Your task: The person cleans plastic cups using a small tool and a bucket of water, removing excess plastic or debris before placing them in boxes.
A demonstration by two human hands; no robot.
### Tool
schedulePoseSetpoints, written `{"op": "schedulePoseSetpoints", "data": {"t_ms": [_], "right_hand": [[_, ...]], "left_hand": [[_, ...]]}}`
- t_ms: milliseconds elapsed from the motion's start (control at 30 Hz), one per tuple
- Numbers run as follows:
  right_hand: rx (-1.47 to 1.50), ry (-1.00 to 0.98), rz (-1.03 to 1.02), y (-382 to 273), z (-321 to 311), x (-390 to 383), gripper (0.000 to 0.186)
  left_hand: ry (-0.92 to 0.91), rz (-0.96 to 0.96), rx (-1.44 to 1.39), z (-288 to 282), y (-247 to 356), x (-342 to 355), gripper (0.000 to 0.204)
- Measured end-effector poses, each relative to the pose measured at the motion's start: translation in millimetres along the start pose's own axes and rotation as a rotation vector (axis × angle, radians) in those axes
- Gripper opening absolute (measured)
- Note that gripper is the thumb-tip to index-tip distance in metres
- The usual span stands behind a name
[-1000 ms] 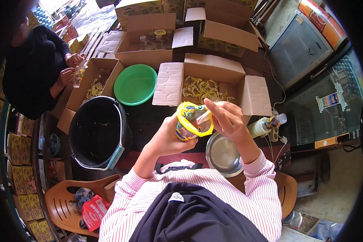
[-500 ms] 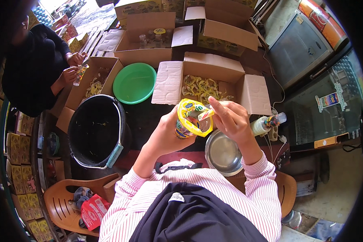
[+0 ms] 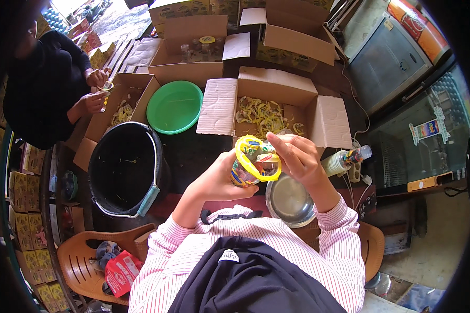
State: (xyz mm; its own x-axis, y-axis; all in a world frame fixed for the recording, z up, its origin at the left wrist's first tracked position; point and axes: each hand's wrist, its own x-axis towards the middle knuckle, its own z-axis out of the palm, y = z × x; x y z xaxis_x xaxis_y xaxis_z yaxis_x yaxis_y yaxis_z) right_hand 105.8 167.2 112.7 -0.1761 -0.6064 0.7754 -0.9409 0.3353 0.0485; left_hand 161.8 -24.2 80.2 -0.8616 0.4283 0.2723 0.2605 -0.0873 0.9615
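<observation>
A clear plastic cup [image 3: 239, 176] with coloured printing is gripped in my left hand [image 3: 216, 177], fingers wrapped round its side. Its mouth is tilted up toward me and ringed by a yellow film lid [image 3: 250, 168]. My right hand [image 3: 303, 161] is at the far right edge of this rim, thumb and forefinger pinched together on the film lid. A pale strip of the film lies folded across the opening. Just beyond the cup, an open cardboard box [image 3: 331, 115] holds several yellow film scraps [image 3: 266, 116].
A steel bowl [image 3: 290, 201] and a stack of cups [image 3: 344, 160] sit to the right. On the left stand a black bucket [image 3: 154, 172] and a green basin [image 3: 175, 104]. A person in black [image 3: 42, 88] handles another cup across the left-hand box. Glass-fronted coolers [image 3: 423, 130] line the right.
The cup has shifted slightly right and nearer me in my left hand. My right fingers have drawn closer together at the rim. The other person's cup has turned and shifted.
</observation>
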Motion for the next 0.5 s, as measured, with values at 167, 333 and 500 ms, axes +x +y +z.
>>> {"op": "schedulePoseSetpoints", "data": {"t_ms": [167,333,500], "right_hand": [[0.015,-0.008,0.035,11.5,-0.3,-6.5,0.053],[0.034,0.013,0.103,36.1,-0.3,-11.3,0.058],[0.073,0.038,0.191,71.0,14.8,-25.9,0.058]], "left_hand": [[-0.169,-0.177,-0.341,-3.4,-6.0,16.0,0.045],[-0.585,-0.215,-0.749,-3.6,-37.5,55.5,0.041],[-0.678,-0.337,-1.146,-5.9,-62.2,90.5,0.049]]}}
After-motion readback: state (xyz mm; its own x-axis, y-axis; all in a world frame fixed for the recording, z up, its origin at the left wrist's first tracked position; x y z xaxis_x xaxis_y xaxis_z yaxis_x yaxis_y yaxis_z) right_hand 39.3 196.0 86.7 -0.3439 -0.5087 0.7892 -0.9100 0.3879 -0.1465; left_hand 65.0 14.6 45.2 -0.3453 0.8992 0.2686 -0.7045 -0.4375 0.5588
